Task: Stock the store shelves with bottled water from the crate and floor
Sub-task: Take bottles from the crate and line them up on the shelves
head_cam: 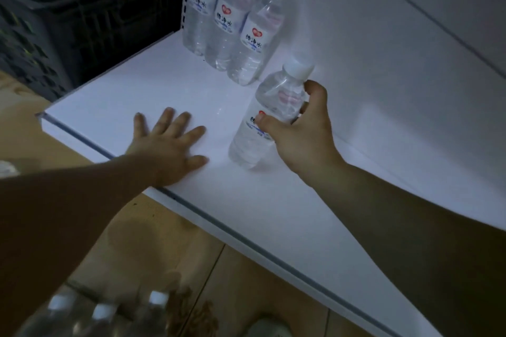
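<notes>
Going L to R, everything placed relative to the row of three bottles [230, 24] standing at the back-left corner of the shelf [273, 200].

Dark crate [54, 35] sits left of that row, off the shelf end. It's not a problem, but it's dim over there.

Your left hand [167, 145] is flat on the shelf, fingers spread, holding nothing, well in front of the row near the front lip. If you lean weight on it while reaching back, the board could flex or wobble and rock the row, imo.

The bottle in your right hand [269, 115] stands in front and to the right of the row, base on the shelf, tilted a bit. Right hand [301, 131] has its grip wrapped around the label, thumb in front, fingers behind.

Main risk: slide it back too fast and it clips the nearest bottle of the row, domino style. It's also top-heavy if you let go before it's upright. And the wrap looks slick, so it could slip.

More bottles on the floor [104, 312], below the shelf's front edge, blurry. Don't kick them when stepping back.
</notes>
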`<state>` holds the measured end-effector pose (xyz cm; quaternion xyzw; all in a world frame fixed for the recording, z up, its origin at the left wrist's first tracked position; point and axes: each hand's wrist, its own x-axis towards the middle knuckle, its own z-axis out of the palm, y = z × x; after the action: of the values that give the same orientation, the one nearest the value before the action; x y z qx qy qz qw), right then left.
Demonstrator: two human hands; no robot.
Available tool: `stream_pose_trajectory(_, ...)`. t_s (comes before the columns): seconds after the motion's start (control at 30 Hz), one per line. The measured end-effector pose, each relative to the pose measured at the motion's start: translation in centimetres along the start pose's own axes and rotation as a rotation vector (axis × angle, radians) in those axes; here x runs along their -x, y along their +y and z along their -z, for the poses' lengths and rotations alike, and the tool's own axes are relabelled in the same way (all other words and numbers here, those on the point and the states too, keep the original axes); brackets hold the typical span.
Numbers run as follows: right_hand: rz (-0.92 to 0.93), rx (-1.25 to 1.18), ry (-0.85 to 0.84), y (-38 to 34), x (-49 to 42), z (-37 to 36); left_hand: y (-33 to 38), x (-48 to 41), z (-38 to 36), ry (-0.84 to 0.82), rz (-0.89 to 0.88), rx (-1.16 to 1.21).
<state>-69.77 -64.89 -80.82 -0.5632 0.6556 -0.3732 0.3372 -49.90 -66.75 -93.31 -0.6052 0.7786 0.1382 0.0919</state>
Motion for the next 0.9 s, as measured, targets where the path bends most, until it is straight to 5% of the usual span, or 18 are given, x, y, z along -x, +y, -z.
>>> stream_pose_trajectory(0.9, 0.165, 0.069, 0.306, 3.6, -15.5, -3.0, -0.8, 0.0, -1.2, 0.107, -0.026, 0.076)
